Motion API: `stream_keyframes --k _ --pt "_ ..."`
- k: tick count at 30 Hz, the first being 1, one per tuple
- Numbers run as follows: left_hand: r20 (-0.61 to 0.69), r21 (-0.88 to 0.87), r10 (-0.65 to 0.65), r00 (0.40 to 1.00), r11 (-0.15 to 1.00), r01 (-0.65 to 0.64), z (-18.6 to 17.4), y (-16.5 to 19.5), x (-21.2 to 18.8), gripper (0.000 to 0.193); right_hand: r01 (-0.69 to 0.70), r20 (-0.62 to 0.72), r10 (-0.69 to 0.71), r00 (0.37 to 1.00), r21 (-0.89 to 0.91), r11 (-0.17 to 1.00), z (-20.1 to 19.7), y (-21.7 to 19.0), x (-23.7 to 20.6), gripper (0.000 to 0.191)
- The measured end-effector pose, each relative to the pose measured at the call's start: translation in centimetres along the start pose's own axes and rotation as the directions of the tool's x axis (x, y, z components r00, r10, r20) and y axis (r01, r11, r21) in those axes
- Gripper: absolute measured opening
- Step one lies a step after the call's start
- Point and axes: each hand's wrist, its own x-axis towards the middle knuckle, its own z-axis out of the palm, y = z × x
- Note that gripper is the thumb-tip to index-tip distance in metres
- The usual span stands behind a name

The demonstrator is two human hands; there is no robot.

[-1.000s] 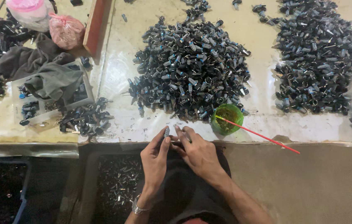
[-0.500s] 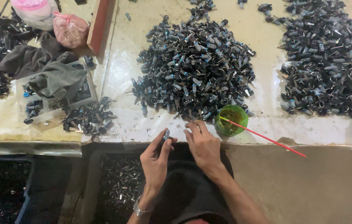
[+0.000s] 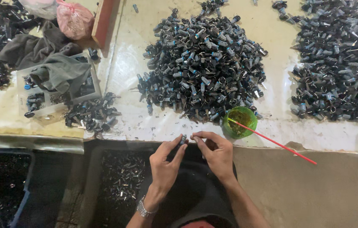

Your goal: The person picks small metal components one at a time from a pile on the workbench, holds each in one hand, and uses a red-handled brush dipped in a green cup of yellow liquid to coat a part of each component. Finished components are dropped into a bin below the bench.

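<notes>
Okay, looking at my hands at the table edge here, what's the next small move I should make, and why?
Probably bring the right hand the last bit over to the small dark part pinched in the left hand. The right fingertips sit just beside the part, apart from it, as if about to fit or twist something on. The green cup with the red stick stands untouched close by.
</notes>
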Motion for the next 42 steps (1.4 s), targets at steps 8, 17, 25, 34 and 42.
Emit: stream_keyframes --k 8,17,25,34,42 --pt "0.105 -0.044 -0.021 0.994 0.999 0.025 0.9 0.8 -0.7 0.030 0.187 -0.006 -0.187 0.982 0.081 0.979 -0.7 0.8 -1.3 0.014" --pt "0.066 0.159 0.230 0.971 0.958 -0.237 0.7 1.5 -1.1 0.031 0.458 0.070 -0.453 0.889 -0.145 0.877 -1.4 -0.3 -2.0 0.017" --pt "0.152 0.075 0.323 0.934 0.939 -0.337 1.1 2.1 -1.4 0.034 -0.134 -0.084 0.153 0.985 0.200 0.971 -2.7 3.1 -3.2 0.014" --pt "0.084 -0.068 0.080 0.993 0.995 -0.075 0.7 1.8 -0.7 0.036 0.088 -0.446 0.104 0.889 0.389 0.917 -8.5 0.0 -3.8 0.026" --pt "0.101 0.065 0.168 0.981 0.982 -0.175 1.6 1.9 -1.8 0.032 0.312 -0.515 -0.273 0.812 -0.011 0.950 -10.2 -1.4 -4.1 0.025"
